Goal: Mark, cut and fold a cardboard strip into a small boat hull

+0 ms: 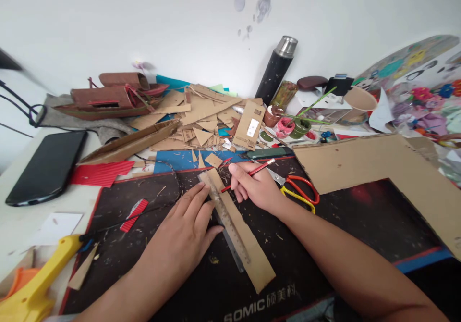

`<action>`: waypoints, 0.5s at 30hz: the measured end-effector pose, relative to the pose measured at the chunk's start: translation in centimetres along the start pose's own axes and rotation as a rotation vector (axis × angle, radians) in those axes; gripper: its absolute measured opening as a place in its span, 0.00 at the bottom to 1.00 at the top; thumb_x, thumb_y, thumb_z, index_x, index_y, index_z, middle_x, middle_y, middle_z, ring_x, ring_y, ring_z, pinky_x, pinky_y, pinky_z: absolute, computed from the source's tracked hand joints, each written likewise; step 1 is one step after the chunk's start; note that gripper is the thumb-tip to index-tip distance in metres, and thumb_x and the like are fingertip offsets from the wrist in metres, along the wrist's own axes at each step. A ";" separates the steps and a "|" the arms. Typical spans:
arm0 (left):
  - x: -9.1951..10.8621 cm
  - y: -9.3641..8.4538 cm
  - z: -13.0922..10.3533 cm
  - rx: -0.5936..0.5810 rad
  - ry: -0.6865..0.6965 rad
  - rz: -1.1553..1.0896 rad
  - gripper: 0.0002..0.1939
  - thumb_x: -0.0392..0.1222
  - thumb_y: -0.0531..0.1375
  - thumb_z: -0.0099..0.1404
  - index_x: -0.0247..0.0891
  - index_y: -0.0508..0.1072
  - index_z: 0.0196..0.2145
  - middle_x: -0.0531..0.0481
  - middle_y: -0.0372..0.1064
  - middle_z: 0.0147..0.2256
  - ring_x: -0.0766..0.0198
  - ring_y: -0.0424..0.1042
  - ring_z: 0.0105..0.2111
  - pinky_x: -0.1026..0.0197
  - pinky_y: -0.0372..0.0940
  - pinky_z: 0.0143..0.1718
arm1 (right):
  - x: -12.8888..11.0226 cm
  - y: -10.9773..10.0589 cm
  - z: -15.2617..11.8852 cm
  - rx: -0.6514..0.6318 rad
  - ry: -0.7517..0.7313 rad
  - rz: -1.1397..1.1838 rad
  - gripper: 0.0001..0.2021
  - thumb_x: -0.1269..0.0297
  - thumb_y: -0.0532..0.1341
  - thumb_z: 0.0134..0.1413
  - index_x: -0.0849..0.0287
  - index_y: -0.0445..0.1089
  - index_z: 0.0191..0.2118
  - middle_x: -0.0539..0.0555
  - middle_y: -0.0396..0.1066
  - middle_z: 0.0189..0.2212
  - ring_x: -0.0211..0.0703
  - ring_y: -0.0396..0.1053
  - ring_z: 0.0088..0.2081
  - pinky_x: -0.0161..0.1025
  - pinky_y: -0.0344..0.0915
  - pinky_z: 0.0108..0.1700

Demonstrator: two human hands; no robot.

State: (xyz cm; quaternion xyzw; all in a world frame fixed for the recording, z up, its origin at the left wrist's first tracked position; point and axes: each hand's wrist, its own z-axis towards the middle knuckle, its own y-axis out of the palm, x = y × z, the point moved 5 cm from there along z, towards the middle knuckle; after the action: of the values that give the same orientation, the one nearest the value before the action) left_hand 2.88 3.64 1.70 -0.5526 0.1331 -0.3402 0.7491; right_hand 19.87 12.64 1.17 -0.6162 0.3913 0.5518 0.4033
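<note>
My left hand lies with fingers stretched out, its fingertips pressing on a clear ruler, thumb apart. Beneath the ruler is a narrow cardboard strip, slanting across the dark mat. My right hand is closed around a red pencil, which has a white end. The pencil's lower tip meets the strip beside the ruler's edge. Just behind my right wrist lie scissors with red and yellow handles, partly hidden. A green utility knife rests beyond that hand.
Cardboard scraps pile against the wall, near a brown model boat. A black thermos and paint pots stand behind. A phone and a yellow glue gun lie left; a large cardboard sheet lies right.
</note>
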 end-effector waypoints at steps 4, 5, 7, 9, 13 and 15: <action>0.0 -0.1 0.0 0.007 0.009 -0.005 0.21 0.51 0.55 0.79 0.29 0.74 0.51 0.26 0.73 0.59 0.36 0.71 0.64 0.36 0.74 0.60 | 0.0 0.0 0.0 -0.001 -0.001 -0.002 0.29 0.37 0.60 0.69 0.58 0.70 0.26 0.45 0.61 0.13 0.35 0.64 0.14 0.32 0.55 0.18; 0.0 -0.1 0.0 0.006 0.010 -0.005 0.21 0.51 0.55 0.79 0.28 0.74 0.51 0.26 0.73 0.59 0.35 0.71 0.64 0.36 0.73 0.60 | -0.1 0.0 0.0 -0.001 -0.001 -0.002 0.29 0.37 0.60 0.69 0.58 0.70 0.26 0.45 0.62 0.13 0.35 0.64 0.14 0.32 0.55 0.19; -0.1 -0.1 0.0 0.003 0.008 -0.005 0.21 0.51 0.56 0.79 0.28 0.74 0.51 0.25 0.73 0.59 0.35 0.71 0.64 0.36 0.73 0.60 | -0.1 0.0 0.0 0.001 0.004 0.005 0.29 0.37 0.60 0.69 0.58 0.70 0.26 0.45 0.62 0.13 0.35 0.64 0.14 0.32 0.55 0.19; -0.1 -0.1 0.0 -0.003 0.006 -0.011 0.20 0.51 0.56 0.78 0.28 0.74 0.51 0.26 0.73 0.59 0.35 0.70 0.65 0.36 0.73 0.61 | -0.1 0.0 0.0 0.007 0.018 0.013 0.29 0.37 0.60 0.68 0.58 0.70 0.26 0.44 0.61 0.13 0.35 0.64 0.14 0.32 0.55 0.19; -0.2 0.0 -0.1 -0.001 -0.001 -0.018 0.20 0.51 0.57 0.78 0.29 0.74 0.52 0.27 0.72 0.60 0.37 0.70 0.65 0.36 0.72 0.62 | 0.0 -0.2 0.0 0.020 0.040 0.020 0.30 0.36 0.60 0.68 0.57 0.69 0.26 0.44 0.60 0.12 0.35 0.63 0.14 0.32 0.55 0.19; -0.2 0.0 -0.2 -0.001 -0.004 -0.021 0.20 0.52 0.57 0.78 0.30 0.75 0.51 0.27 0.72 0.60 0.37 0.70 0.65 0.36 0.72 0.62 | 0.0 -0.2 0.0 0.022 0.041 0.018 0.30 0.36 0.60 0.68 0.57 0.69 0.25 0.44 0.61 0.12 0.35 0.63 0.14 0.32 0.55 0.19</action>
State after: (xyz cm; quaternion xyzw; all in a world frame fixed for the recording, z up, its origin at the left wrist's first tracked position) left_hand 2.66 3.63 1.59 -0.5550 0.1261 -0.3468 0.7455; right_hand 20.05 12.71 1.22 -0.6195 0.4112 0.5384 0.3967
